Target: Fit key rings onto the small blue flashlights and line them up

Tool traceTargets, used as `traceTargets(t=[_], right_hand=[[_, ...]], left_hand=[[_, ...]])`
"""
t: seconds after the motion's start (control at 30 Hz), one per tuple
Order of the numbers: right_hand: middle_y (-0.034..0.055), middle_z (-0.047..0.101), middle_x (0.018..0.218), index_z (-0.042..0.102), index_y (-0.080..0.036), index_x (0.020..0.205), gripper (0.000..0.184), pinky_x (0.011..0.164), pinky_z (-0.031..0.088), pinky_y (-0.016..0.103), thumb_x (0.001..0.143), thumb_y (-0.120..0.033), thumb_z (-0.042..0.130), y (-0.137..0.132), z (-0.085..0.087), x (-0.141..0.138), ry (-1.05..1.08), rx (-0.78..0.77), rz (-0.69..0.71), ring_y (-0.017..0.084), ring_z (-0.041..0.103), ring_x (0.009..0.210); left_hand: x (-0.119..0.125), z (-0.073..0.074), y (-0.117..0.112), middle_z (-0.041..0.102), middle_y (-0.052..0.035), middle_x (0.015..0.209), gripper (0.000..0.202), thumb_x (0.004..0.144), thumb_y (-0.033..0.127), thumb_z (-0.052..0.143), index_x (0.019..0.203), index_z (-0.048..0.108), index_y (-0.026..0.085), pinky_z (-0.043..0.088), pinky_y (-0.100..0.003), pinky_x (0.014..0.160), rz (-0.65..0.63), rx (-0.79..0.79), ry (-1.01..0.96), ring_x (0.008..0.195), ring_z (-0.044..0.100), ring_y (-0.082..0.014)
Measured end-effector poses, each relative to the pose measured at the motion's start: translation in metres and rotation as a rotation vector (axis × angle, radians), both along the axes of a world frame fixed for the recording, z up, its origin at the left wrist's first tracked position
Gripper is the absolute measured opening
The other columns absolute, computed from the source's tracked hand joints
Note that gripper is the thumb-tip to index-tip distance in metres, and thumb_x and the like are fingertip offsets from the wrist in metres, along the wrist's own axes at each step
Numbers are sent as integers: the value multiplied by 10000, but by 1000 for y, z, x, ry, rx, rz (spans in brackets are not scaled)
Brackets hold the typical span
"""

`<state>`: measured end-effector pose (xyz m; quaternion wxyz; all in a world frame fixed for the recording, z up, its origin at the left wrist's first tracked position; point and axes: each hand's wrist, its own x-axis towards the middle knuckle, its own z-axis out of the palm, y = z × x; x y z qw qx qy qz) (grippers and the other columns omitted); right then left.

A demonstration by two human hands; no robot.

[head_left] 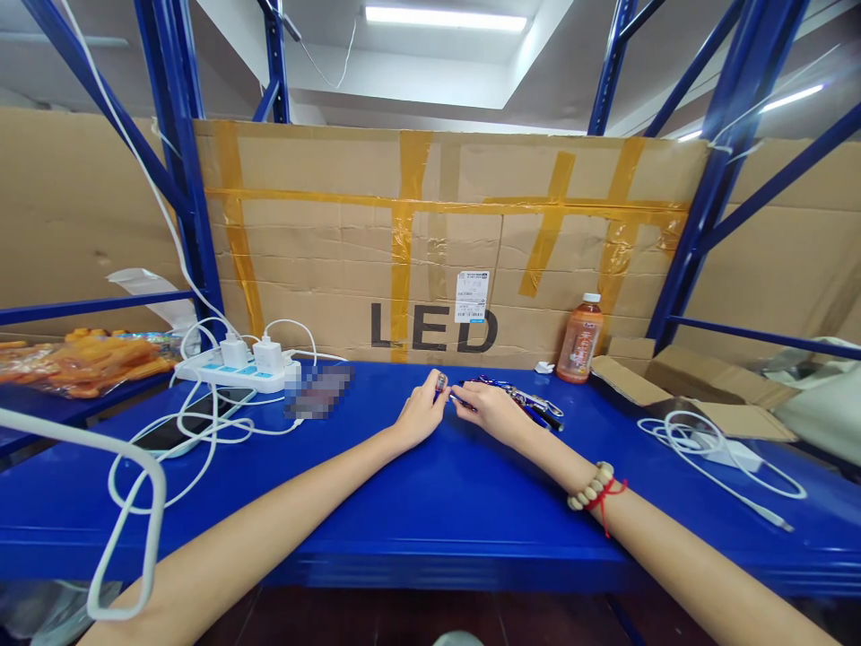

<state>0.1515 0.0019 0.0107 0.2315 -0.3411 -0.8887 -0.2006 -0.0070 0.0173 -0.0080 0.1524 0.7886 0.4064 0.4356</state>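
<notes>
Well, L hand w/ small shiny thing

It's pinched over worktop, far mid. R hand is close; can't tell if it grips too. Pile of small stuff is just by R hand.

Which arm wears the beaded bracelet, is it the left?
No, the beaded bracelet circles the right arm, while the left arm shows none.

There is one left hand, one right hand, one beaded bracelet, one bottle, one power strip, two plugged-in chargers and three letters.
</notes>
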Motion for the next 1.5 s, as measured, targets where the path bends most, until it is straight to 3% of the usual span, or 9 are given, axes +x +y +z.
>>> traceTargets(t=[0.17,0.37,0.5,0.77,0.93,1.07,1.3,1.5], right_hand=[[40,542,665,564,-155,795,222,593,378,235,877,-211,365,2,1,0,86,-4,10,136,498,611],[51,555,732,563,-162,1007,301,626,402,231,905,-293,312,4,5,8,320,14,-47,144,523,679],[55,582,793,549,-209,1094,352,645,408,229,914,-335,274,0,7,7,288,35,-103,153,538,780],[50,590,803,558,-219,1110,352,677,422,238,915,-325,284,-3,7,4,289,-2,-66,157,538,804],[52,604,861,540,-208,1140,339,667,436,239,901,-332,333,-1,7,5,268,-73,-120,163,554,855],[48,619,910,532,-230,1162,331,696,457,265,893,-312,357,4,3,10,184,-157,-148,171,563,896],[52,660,922,607,-220,1078,294,802,444,316,859,-250,412,15,-5,17,110,-223,-179,195,577,938],[18,663,972,611,-229,1049,293,732,448,278,825,-231,424,19,5,37,286,-148,-416,167,599,871]], left_hand=[[0,2,-5,500,34,691,137,848,345,357,789,370,222,376,-240,647,-13,-26,-23,641,478,-121],[0,4,-8,479,44,633,241,886,403,229,834,381,224,384,-248,675,-100,-53,-18,612,476,-118],[0,3,-7,488,28,633,273,895,364,218,808,422,206,381,-231,668,-179,-22,31,624,484,-117],[1,1,-5,456,38,578,318,900,353,197,797,446,185,366,-211,630,-208,-4,-41,574,457,-101],[0,4,-7,520,34,634,308,900,367,207,847,466,209,385,-238,682,-72,-52,14,644,515,-118],[-1,6,-9,595,1,868,203,881,343,310,990,450,246,398,-291,729,122,-131,155,840,555,-167],[0,5,-10,573,-77,1033,169,848,202,391,980,496,189,369,-339,849,236,-53,480,994,502,-212],[-13,7,-3,539,-113,1060,217,848,154,345,998,502,159,371,-351,809,392,-70,598,1006,476,-238]])
